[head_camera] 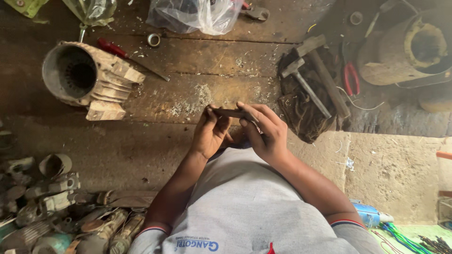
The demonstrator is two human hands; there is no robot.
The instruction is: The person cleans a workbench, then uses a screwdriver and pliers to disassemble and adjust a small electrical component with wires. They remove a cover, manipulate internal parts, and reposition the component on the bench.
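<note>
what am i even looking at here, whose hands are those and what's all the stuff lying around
There is one picture, taken by a camera worn on a person's head and looking down at their own chest and arms. The left hand and right hand together hold a small flat dark strip at its ends. Below lies a worn wooden workbench. On it sit a finned metal motor housing, a red-handled screwdriver, two hammers, red-handled pliers and a clear plastic bag. A heap of old metal parts lies at the lower left.

A finned motor housing (87, 77) lies on the wooden workbench (188, 61). Just right of it rests a red-handled screwdriver (127, 57); far right, two hammers (310, 77), then red-handled pliers (351, 78).
</note>
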